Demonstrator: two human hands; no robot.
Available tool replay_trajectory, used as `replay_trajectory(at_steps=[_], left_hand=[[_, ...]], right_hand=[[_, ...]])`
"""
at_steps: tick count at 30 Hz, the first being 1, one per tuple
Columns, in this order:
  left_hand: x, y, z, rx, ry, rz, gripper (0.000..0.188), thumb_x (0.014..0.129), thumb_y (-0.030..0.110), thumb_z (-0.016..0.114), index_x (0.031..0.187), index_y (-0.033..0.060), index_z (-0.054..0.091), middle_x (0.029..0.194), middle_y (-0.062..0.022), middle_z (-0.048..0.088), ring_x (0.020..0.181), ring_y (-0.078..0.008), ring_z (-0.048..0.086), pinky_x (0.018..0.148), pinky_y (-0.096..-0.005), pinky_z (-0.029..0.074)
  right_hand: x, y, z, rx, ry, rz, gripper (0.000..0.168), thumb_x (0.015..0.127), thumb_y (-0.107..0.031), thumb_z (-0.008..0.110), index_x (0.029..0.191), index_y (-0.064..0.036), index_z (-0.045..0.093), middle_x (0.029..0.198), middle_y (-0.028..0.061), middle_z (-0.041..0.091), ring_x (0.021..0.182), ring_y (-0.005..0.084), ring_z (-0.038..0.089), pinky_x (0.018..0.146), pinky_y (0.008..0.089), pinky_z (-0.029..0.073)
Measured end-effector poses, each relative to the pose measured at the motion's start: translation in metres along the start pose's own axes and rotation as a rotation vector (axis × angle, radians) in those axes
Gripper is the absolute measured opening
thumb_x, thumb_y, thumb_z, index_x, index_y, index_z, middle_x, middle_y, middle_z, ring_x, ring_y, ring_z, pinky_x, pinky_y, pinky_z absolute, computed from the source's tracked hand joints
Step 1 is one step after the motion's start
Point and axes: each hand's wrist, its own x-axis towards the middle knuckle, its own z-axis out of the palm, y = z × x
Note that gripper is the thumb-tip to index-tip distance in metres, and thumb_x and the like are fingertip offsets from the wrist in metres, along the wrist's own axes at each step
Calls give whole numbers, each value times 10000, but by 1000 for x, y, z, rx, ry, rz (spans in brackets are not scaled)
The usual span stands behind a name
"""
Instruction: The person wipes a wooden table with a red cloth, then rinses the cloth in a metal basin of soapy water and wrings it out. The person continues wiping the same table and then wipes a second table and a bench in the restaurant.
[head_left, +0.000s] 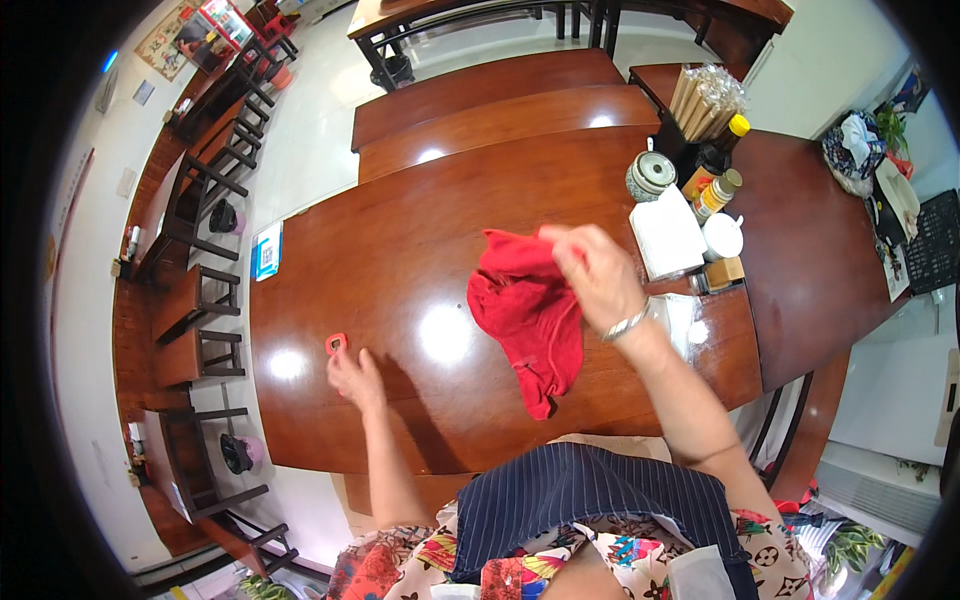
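My right hand (600, 281), blurred and wearing a silver bracelet, pinches the upper edge of a crumpled red cloth (529, 307). The cloth's lower end trails toward me over the brown wooden table (420, 225). Farther left, my left hand (358, 379) reaches low with its thumb apart from the fingers. Its fingertips overlap a small red rounded object (337, 343) with a dark centre, and whether they touch it is hard to tell.
At the right stand a chopstick holder (682, 146), a lidded jar (651, 177), a napkin stack (667, 232), a yellow-labelled bottle (718, 196) and a white pot (724, 237). A blue-and-white code stand (267, 252) sits at the left edge. Benches (510, 124) lie beyond.
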Motion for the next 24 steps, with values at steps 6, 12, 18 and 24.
replay_trajectory(at_steps=[6, 12, 18, 24], left_hand=[[-15, 170, 9, -909, -375, 210, 498, 699, 97, 707, 1159, 18, 534, 1128, -171, 521, 1105, -302, 473, 963, -378, 376], [-36, 236, 43, -1193, -1013, 163, 311, 898, 176, 545, 1168, 22, 539, 1068, -103, 600, 1041, -195, 535, 919, -318, 405], [61, 278, 11, -1253, -532, -66, 196, 956, 229, 493, 906, 46, 548, 807, 37, 539, 731, -39, 460, 634, -216, 407], [58, 305, 33, -806, -660, 352, 394, 826, 235, 645, 1144, 43, 513, 1018, -143, 578, 930, -246, 554, 818, -344, 446]], right_hand=[[79, -35, -27, 292, 10, -83, 312, 947, -293, 494, 1000, -21, 639, 799, 40, 628, 785, 73, 550, 720, 245, 448], [133, -45, -48, 572, 113, -96, 323, 974, -281, 445, 984, -33, 652, 825, -42, 574, 754, 47, 479, 709, 192, 402], [230, 33, -78, 468, 359, -15, 306, 915, -325, 533, 964, -48, 654, 820, 34, 620, 782, 111, 540, 728, 252, 436], [240, 127, -37, -602, 256, 409, 630, 810, -431, 588, 1320, -127, 377, 1330, 189, 420, 1117, 410, 494, 912, 472, 425]])
